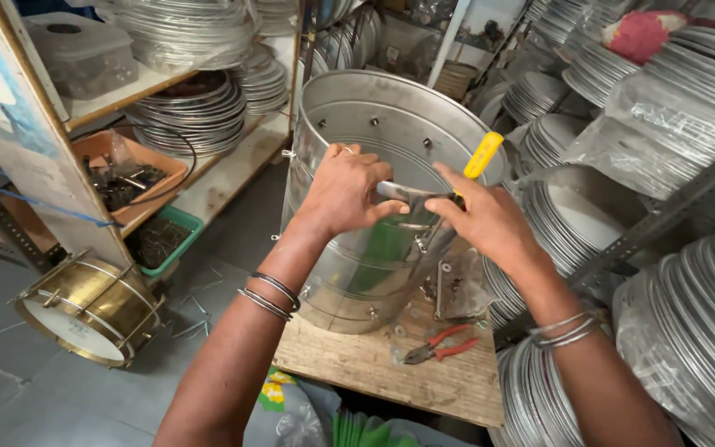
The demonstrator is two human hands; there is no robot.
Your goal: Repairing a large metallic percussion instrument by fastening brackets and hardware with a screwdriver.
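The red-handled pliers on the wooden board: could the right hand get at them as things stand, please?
Probably yes: the pliers lie uncovered on the board, just below the right hand, but that hand is holding the yellow-handled tool.

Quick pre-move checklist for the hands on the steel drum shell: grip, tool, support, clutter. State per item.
1. Left hand on the rim of the metal drum shell, fingers on a small metal fitting: ok.
2. Right hand grips the yellow-handled tool: ok.
3. Tool tip seated on the fitting: cannot tell, fingers hide it.
4. Shell rests on the wooden board, upright: ok.
5. Red-handled pliers lie loose on the board beside the shell base: not ok.
6. Loose washers near the pliers: not ok.
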